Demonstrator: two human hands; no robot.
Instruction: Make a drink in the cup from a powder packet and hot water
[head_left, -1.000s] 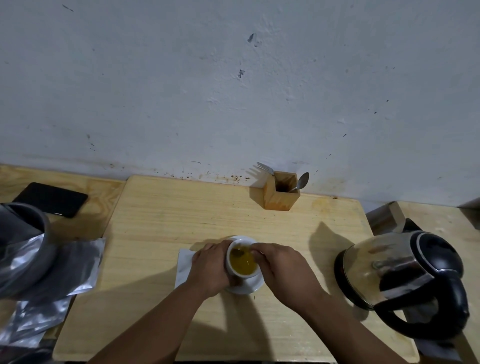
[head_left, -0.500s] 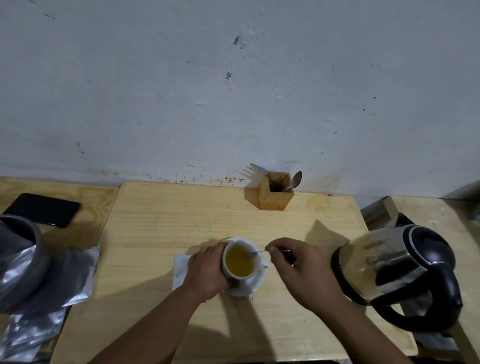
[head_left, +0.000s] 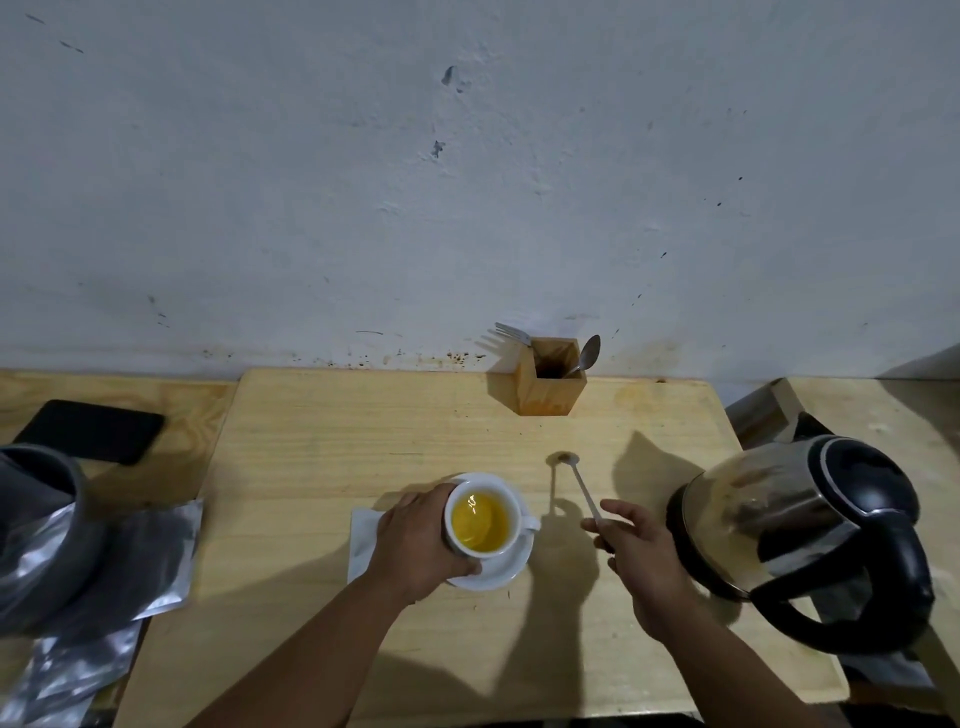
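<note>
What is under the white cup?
A white saucer sits under the cup, and a white napkin lies partly beneath the saucer. The left hand covers the rest.

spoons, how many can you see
2: one spoon held in the right hand beside the cup; another spoon standing in the wooden holder. More may be hidden inside.

Home kitchen corner: wooden table (head_left: 363, 426), electric kettle (head_left: 810, 540), cutlery holder (head_left: 550, 389), scuffed wall (head_left: 467, 182).
</note>
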